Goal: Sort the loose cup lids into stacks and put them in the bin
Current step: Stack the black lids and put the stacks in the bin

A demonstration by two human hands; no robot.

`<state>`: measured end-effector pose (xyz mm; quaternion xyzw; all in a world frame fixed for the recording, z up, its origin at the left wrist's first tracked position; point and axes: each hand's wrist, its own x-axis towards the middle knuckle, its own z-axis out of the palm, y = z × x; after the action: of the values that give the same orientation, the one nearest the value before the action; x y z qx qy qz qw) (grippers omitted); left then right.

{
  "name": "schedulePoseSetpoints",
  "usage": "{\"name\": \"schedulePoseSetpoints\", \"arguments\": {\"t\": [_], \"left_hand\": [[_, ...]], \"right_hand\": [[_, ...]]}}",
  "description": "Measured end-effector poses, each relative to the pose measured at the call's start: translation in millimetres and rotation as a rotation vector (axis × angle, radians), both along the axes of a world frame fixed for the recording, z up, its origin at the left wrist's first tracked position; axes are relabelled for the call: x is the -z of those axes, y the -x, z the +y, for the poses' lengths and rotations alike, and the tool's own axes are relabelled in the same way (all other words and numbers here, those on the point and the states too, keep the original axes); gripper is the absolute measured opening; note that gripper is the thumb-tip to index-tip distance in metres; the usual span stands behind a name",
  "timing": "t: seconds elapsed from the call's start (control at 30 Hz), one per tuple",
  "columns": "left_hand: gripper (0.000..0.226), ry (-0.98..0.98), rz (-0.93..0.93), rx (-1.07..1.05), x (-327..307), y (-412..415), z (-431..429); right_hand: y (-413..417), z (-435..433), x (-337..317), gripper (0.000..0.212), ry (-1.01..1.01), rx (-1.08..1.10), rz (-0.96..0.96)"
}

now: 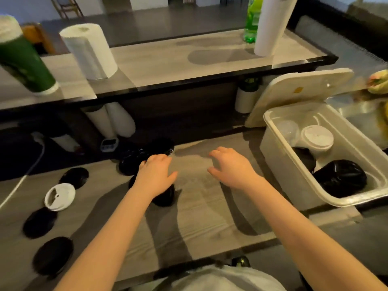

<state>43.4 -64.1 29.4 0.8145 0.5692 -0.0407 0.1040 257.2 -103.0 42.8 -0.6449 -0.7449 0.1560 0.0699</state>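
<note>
Forearms reached over the table (199, 198): gathering step in hand, sorting judged part done.
Left hand (156, 175) lay on a black lid cluster (134, 162); whether it gripped any could not be told. Right hand (231, 169) hovered slack, holding nothing. Loose black lids (73, 177) and one white lid (59, 196) lay left of the left hand. Right of the right hand, the bin (279, 164) held stacks. Next move probably called for nesting the cluster squarely before lifting.

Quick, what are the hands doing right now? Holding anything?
Left hand: open, palm down over the black lids, gripping nothing visible.
Right hand: open, fingers loosely curled, holding nothing.
</note>
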Motion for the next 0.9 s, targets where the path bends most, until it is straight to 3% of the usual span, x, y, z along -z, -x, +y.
{"name": "schedulePoseSetpoints", "arguments": {"t": [0.33,0.53,0.67,0.9], "left_hand": [[0.07,0.192,0.005,-0.2,62,102,10],[0.09,0.316,-0.185,-0.27,85,121,22],[0.099,0.386,-0.252,-0.289,96,123,27],[0.101,0.392,-0.313,-0.32,104,126,33]], "right_hand": [[116,19,72,0.06,0.278,-0.074,-0.048],[155,21,103,0.085,0.188,0.02,-0.052],[163,25,111,0.073,0.172,0.065,-0.055],[153,29,115,0.04,0.224,0.295,0.335]]}}
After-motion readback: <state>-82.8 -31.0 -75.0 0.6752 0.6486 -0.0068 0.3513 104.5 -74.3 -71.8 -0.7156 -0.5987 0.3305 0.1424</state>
